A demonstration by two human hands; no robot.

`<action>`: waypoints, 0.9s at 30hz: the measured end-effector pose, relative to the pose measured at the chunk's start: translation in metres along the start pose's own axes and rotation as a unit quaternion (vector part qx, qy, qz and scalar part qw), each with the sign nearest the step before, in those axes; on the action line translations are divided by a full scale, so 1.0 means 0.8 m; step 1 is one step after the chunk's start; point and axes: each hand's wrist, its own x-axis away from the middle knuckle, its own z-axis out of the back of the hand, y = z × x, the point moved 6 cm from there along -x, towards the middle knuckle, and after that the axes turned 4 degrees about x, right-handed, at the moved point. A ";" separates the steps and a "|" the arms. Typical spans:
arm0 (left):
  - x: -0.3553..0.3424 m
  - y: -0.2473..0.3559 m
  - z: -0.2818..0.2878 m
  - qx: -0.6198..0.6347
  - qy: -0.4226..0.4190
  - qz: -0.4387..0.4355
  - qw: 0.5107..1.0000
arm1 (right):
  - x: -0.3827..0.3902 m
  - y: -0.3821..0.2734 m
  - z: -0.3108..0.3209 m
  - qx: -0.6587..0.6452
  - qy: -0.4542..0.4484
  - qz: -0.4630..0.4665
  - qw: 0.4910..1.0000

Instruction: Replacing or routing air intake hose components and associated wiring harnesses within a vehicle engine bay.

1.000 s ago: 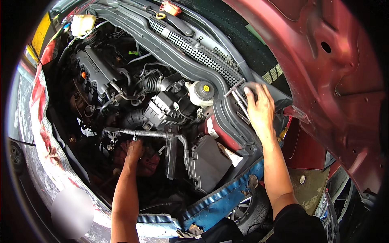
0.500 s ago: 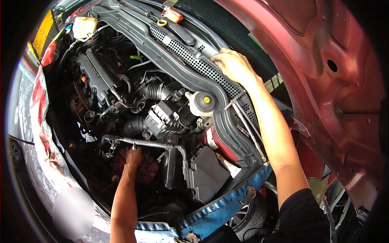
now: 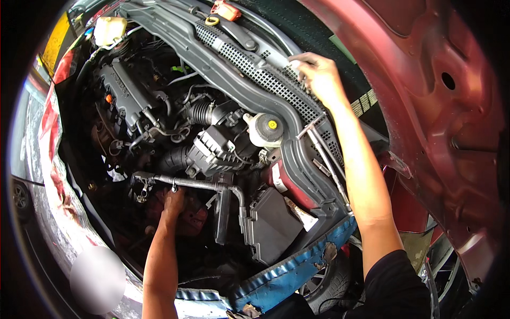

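Note:
My left hand (image 3: 173, 199) reaches into the dark engine bay beneath a corrugated hose (image 3: 204, 184), fingers curled on something I cannot make out. Up at the grey perforated cowl panel (image 3: 239, 60), my right hand (image 3: 319, 77) has its fingers bent together, apparently round a small item too unclear to name. Below that hand, beside my forearm, metal wrenches (image 3: 324, 146) lie on the cowl. Left of them sits a white reservoir (image 3: 265, 130) with a yellow-marked cap, near a black ribbed housing (image 3: 212, 149).
A raised maroon hood (image 3: 425, 117) fills the right side. The engine cover (image 3: 125, 93) and a pale reservoir (image 3: 110, 31) are upper left. An orange object (image 3: 226, 10) rests at the cowl's far end. A blue fender cover (image 3: 289, 271) drapes the near edge above a wheel (image 3: 324, 287).
My right hand has left the wrenches and moved up and left along the cowl, its fingers now more curled. My left hand stays in the engine bay.

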 end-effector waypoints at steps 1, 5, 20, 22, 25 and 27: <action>0.000 0.002 -0.003 0.015 -0.008 -0.012 1.000 | 0.007 -0.008 0.000 -0.073 0.014 0.078 0.994; 0.003 -0.024 -0.006 0.096 0.082 -0.074 0.989 | 0.057 -0.046 -0.026 -0.098 0.042 0.100 0.989; -0.014 -0.003 0.012 0.023 0.002 -0.021 1.000 | 0.343 -0.010 -0.232 -0.100 -0.278 -0.050 0.954; -0.012 0.008 0.019 0.026 0.033 -0.021 0.999 | 0.351 -0.001 -0.236 -0.069 -0.270 -0.051 0.959; -0.010 0.005 0.020 0.016 0.018 0.012 1.000 | 0.356 0.001 -0.247 -0.051 -0.252 -0.065 0.964; -0.008 0.005 0.020 0.018 0.031 0.015 0.999 | 0.353 0.003 -0.251 -0.048 -0.237 -0.054 0.969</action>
